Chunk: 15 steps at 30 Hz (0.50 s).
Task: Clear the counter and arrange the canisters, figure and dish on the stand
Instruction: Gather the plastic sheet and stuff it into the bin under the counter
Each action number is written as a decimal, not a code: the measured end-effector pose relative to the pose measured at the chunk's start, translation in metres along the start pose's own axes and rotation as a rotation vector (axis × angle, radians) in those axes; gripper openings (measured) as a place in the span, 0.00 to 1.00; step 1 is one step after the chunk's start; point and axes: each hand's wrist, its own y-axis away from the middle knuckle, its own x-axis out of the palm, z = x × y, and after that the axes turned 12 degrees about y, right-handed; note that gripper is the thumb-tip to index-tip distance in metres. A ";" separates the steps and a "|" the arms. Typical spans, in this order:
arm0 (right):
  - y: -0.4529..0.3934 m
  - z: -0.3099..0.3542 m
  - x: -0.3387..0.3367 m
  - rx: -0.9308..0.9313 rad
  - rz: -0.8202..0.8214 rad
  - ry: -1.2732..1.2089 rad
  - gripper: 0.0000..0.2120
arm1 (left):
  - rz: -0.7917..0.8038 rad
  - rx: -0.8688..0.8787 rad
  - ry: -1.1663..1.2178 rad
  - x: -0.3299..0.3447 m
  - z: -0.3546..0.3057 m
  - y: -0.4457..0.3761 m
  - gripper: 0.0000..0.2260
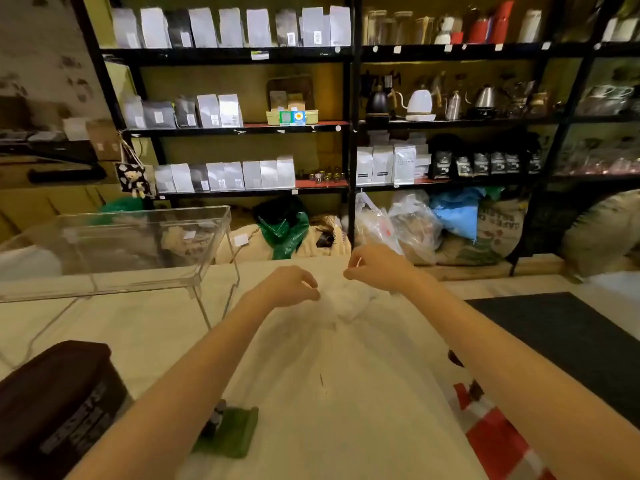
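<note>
A tall black shelving unit (351, 126) fills the wall beyond the desk (156, 327). Its shelves carry rows of white and grey pouches, black pouches, kettles and bottles; what the pouches contain cannot be told. On the floor at its foot lie burlap sacks (498, 230) and knotted plastic bags of clear, green and blue film.

The pale desk spreads out in front of the shelving unit. A big translucent plastic bag (332, 393) lies across it, and its neck is gathered toward the shelving unit; what is in it is too blurred to tell. A dark mat (568, 337) lies on the desk to the bag's right.

A clear acrylic stand (114, 251) rests on the desk left of the bag; nothing is seen on its top.

A dark brown canister (59, 403) sits at the near left corner, lid on, contents hidden. A green dish (232, 434) lies between it and the bag, partly under the left forearm, with a small dark object on it.

The left hand (294, 284) and the right hand (375, 268) meet at the bag's neck, each with fingers pinched narrow on the film.
</note>
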 end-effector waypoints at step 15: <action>-0.008 -0.009 0.056 0.025 0.044 0.162 0.15 | -0.073 -0.004 -0.206 0.034 0.010 -0.006 0.16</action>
